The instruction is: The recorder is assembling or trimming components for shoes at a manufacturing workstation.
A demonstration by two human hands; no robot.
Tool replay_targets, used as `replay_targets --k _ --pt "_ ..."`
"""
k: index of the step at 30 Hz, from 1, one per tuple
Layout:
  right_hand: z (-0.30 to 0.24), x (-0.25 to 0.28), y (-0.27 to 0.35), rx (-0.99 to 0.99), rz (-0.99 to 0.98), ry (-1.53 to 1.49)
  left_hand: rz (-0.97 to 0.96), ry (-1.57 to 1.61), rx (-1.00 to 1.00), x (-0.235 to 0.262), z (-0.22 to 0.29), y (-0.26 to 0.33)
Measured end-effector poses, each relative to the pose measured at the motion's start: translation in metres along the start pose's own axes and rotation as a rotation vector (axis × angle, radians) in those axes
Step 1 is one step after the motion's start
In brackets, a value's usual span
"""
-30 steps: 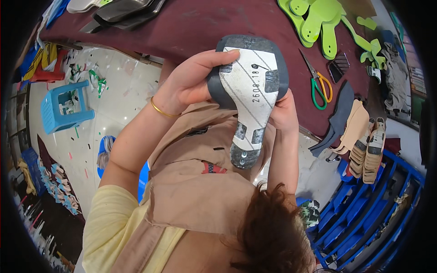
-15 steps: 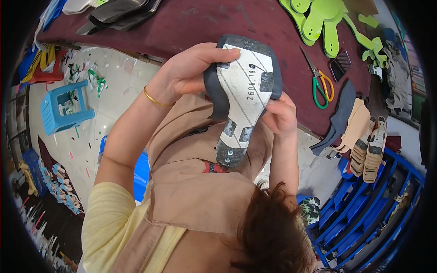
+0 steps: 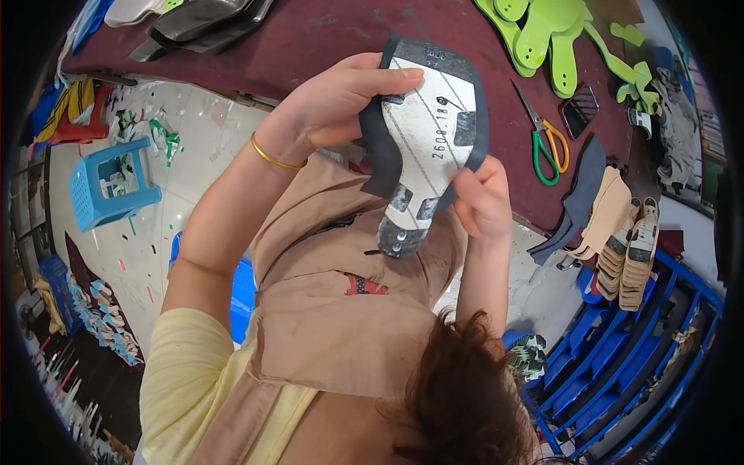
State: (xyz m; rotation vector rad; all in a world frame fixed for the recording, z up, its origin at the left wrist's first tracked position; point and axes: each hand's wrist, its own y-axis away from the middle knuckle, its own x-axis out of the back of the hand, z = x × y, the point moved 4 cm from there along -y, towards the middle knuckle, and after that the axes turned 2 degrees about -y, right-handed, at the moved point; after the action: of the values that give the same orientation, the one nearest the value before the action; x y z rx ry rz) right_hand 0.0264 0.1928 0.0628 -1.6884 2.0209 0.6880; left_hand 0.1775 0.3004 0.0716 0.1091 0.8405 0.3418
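Observation:
A white insole board [image 3: 422, 155] with dark patches and printed marks is held over my lap, its narrow end toward me. A dark sheet of material [image 3: 380, 147] lies beneath it and sticks out past its edges. My left hand [image 3: 341, 97] grips the upper left edge, thumb flat on the white face and fingers underneath. My right hand [image 3: 484, 198] pinches the dark material at the right edge, near the board's waist. The fingers under the piece are hidden.
On the dark red table [image 3: 333, 46] lie scissors [image 3: 546, 143], a phone [image 3: 579, 110] and lime-green cutouts [image 3: 546, 46]. Dark blue pieces [image 3: 577, 203], beige pieces [image 3: 603, 209] and stacked insoles [image 3: 639, 248] sit at right by a blue rack [image 3: 659, 310]. A blue stool [image 3: 116, 186] stands left.
Both hands have lifted the insole board and dark material slightly away from me and to the right. The right hand's fingers have closed in more on the edge.

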Motion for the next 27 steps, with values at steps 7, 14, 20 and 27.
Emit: replay_targets --k 7,14,20,27 --pt "-0.009 0.008 -0.003 -0.062 0.256 0.132 0.074 0.042 -0.026 -0.013 -0.034 0.011" --pt "-0.005 0.012 0.004 -0.012 0.272 0.235 0.190 0.117 0.025 -0.006 -0.044 0.016" --pt "0.004 0.024 0.004 -0.079 0.189 0.112 0.143 0.244 0.109 -0.004 -0.037 0.016" --pt "-0.005 0.011 0.006 -0.046 0.214 0.215 0.173 -0.080 0.027 0.010 -0.022 0.013"
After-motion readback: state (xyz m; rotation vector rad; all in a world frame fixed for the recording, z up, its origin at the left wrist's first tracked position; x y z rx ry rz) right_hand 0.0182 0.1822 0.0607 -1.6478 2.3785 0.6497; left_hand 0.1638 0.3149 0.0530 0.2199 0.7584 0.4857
